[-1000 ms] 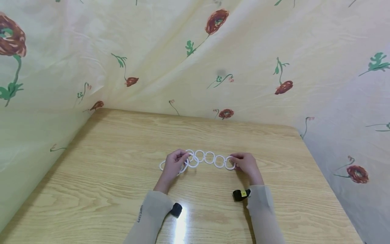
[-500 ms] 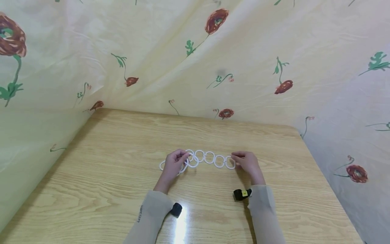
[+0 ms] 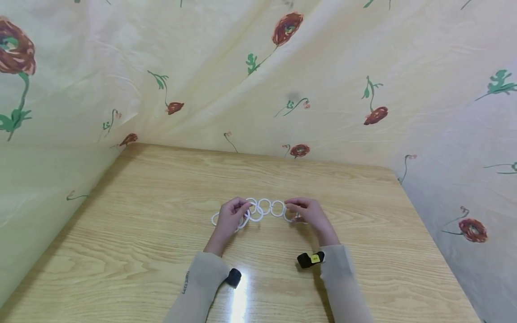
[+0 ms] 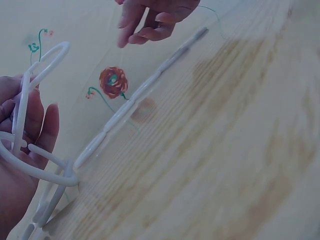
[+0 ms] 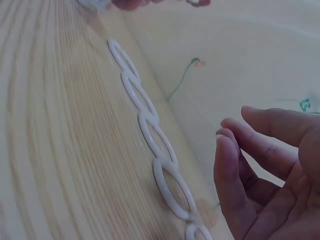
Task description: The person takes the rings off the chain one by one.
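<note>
In the head view my left hand (image 3: 230, 217) pinches white plastic rings just above the table. The left wrist view shows these held rings (image 4: 23, 112) as open-ended loops like shower curtain rings, hooked into others below. From there a linked row of rings (image 5: 159, 180) lies flat on the wood, running rightward. Over the right end of that row hovers my right hand (image 3: 311, 214), partly covering the last rings. Its fingers (image 5: 227, 185) are loosely bent and apart from the thumb, with nothing between them. More rings (image 3: 214, 220) show left of my left hand.
The wooden table (image 3: 161, 269) spans the view beneath both forearms. A flower-printed cloth (image 3: 226, 89) hangs along its back and sides. Each wrist bears a small black camera, the right one (image 3: 308, 260) with a yellow label.
My right hand has let go of the row's end ring and moved left, over the last rings. My left hand keeps its hold and its place.
</note>
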A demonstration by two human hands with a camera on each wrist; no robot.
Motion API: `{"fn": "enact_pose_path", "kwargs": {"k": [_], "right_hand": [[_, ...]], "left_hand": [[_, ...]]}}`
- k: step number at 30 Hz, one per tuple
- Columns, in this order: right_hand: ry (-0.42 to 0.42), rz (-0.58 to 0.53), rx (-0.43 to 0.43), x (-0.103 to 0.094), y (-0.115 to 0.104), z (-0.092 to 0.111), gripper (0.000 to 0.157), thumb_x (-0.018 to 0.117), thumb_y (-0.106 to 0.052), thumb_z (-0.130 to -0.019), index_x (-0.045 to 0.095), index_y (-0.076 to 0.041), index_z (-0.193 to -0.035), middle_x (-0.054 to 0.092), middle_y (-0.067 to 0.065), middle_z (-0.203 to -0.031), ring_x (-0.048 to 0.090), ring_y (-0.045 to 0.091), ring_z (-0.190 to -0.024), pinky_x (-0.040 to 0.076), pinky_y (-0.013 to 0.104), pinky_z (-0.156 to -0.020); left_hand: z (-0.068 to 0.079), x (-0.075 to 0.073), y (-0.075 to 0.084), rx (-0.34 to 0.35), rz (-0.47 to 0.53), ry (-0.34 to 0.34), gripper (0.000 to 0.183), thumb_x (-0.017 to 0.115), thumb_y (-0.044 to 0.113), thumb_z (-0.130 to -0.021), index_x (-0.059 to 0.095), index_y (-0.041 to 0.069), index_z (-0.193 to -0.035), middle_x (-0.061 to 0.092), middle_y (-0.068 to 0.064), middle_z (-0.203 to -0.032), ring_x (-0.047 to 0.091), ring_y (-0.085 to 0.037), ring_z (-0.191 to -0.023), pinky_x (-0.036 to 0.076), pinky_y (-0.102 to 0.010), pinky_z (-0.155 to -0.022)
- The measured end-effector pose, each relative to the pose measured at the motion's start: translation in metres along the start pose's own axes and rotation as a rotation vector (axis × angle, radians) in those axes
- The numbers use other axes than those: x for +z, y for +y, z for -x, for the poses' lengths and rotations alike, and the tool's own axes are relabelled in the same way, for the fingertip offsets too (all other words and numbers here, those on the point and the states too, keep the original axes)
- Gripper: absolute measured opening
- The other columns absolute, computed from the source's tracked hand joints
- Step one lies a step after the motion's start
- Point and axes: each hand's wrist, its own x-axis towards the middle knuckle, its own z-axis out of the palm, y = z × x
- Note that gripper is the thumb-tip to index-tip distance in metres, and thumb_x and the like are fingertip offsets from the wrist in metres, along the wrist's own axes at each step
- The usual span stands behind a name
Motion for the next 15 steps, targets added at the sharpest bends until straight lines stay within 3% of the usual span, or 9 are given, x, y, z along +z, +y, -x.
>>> {"fn": "enact_pose_path", "kwargs": {"k": [8, 15], "right_hand": [[-0.098, -0.025, -0.038, 0.015, -0.005, 0.003, 0.035, 0.061, -0.014, -0.095, 0.060, 0.008, -0.122, 0.065, 0.018, -0.117, 0.059, 0.009, -0.087, 0.058, 0.025, -0.073], [-0.164, -0.044, -0.055, 0.029, -0.010, 0.003, 0.035, 0.062, -0.012, -0.093, 0.060, 0.010, -0.121, 0.065, 0.009, -0.110, 0.058, 0.010, -0.088, 0.059, 0.024, -0.069]], "left_hand": [[-0.001, 0.000, -0.001, 0.013, -0.003, 0.001, 0.017, 0.059, 0.004, -0.094, 0.062, -0.013, -0.096, 0.062, -0.022, -0.081, 0.055, -0.003, -0.063, 0.050, -0.016, -0.057], [-0.002, -0.001, -0.004, 0.012, -0.006, -0.005, 0.016, 0.059, 0.003, -0.095, 0.063, -0.012, -0.097, 0.062, -0.026, -0.083, 0.056, -0.003, -0.064, 0.051, -0.015, -0.057]]}}
